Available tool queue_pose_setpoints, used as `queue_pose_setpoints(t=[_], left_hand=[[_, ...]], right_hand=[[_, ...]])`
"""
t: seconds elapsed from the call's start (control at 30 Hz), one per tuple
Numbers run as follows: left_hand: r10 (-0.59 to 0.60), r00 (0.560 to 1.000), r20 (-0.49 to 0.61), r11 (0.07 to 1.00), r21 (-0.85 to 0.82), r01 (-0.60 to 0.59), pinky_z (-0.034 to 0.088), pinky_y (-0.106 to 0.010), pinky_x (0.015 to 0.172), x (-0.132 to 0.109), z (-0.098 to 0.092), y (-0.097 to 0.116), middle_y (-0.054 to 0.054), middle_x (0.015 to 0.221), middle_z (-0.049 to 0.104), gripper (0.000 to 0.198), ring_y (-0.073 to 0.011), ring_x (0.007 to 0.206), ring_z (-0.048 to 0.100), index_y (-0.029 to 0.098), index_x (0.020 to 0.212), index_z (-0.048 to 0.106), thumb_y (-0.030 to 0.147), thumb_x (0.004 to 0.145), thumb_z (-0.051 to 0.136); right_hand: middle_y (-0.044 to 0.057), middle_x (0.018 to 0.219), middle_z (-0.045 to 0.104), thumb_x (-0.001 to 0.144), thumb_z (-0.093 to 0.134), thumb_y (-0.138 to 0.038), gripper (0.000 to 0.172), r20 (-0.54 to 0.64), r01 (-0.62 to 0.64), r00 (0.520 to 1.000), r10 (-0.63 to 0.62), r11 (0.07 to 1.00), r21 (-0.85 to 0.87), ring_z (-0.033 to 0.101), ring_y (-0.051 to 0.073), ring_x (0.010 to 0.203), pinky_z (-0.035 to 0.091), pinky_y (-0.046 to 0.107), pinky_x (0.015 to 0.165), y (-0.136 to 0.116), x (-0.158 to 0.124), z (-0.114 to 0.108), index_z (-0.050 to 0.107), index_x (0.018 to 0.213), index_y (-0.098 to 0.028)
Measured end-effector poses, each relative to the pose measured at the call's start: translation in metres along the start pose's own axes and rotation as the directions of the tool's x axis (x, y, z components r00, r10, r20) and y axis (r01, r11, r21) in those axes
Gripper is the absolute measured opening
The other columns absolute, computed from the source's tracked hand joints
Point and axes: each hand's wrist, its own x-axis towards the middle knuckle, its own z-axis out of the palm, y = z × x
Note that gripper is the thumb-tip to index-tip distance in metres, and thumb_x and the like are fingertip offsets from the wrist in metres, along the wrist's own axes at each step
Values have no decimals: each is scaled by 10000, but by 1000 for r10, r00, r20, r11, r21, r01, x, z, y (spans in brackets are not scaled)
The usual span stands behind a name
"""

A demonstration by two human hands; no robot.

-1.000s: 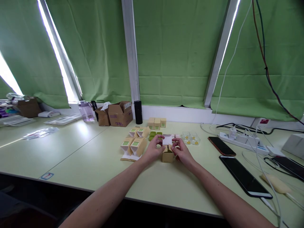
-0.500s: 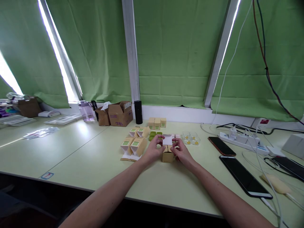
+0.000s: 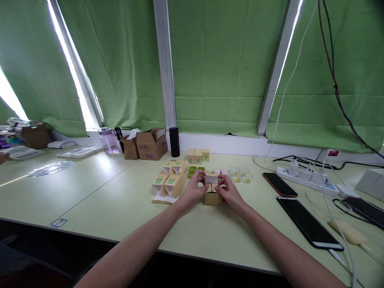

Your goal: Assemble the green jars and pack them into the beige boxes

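A small tan cardboard box (image 3: 211, 199) sits on the table in front of me, its white-lined lid flap (image 3: 211, 180) raised and bent at the back. My left hand (image 3: 195, 188) is closed on the box's left side, thumb by the top edge. On the other side my right hand (image 3: 230, 192) pinches the box and flap the same way. Left of my hands stand several tan boxes with green square labels (image 3: 171, 182), some with white-lined flaps open. Green containers (image 3: 193, 171) and pink ones (image 3: 222, 171) lie partly hidden behind my hands.
Clear cups with yellow bits (image 3: 241, 175) stand at the right. Three small tan boxes (image 3: 198, 156) and a black cylinder (image 3: 174, 142) are farther back. Two phones (image 3: 309, 222), a power strip (image 3: 306, 179) and cables fill the right side. Part of another person's hand (image 3: 3, 158) shows far left.
The box's lid flap has tipped forward, and its tan top edge now shows. My hands stay nearly in place. Another person's hand has appeared at the left edge.
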Motion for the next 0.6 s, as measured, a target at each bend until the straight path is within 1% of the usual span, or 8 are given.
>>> queue_pose_setpoints(t=[0.13,0.2,0.3,0.47,0.6], left_hand=[[95,995,3,995,30,-95,459,-303,826,3,0,-4,-7,879,598,244,-176,870,584,205,956,535,192,745,656],[117,993,4,992,36,-117,460,-300,816,4,0,-4,-2,858,593,201,-169,842,573,203,906,540,190,745,659],[110,994,6,993,48,-110,460,-294,802,4,-1,-4,-6,852,608,154,-167,835,576,196,865,564,202,756,673],[78,997,8,996,49,-78,486,-305,800,2,-1,0,-26,881,674,135,-186,858,617,190,834,603,207,743,702],[67,998,7,996,56,-67,491,-315,810,0,0,4,-34,883,692,120,-197,873,633,190,816,608,216,746,702]], right_hand=[[-38,912,499,709,704,-467,522,5,15,1000,-15,1000,-7,481,109,593,325,227,463,1,1,0,488,1141,-269],[-37,912,492,718,699,-475,521,9,22,1000,-22,1000,-11,475,107,591,324,230,463,1,1,-1,489,1146,-266],[-37,913,483,729,694,-485,514,15,33,999,-32,999,-28,468,104,587,329,237,467,0,0,-1,493,1145,-260],[-31,915,500,760,683,-473,474,5,64,998,-63,996,-66,472,111,592,361,252,499,1,0,-2,513,1144,-252],[-17,904,526,783,680,-406,371,-26,148,988,-152,981,-127,519,135,658,445,286,607,1,0,-3,568,1094,-235]])
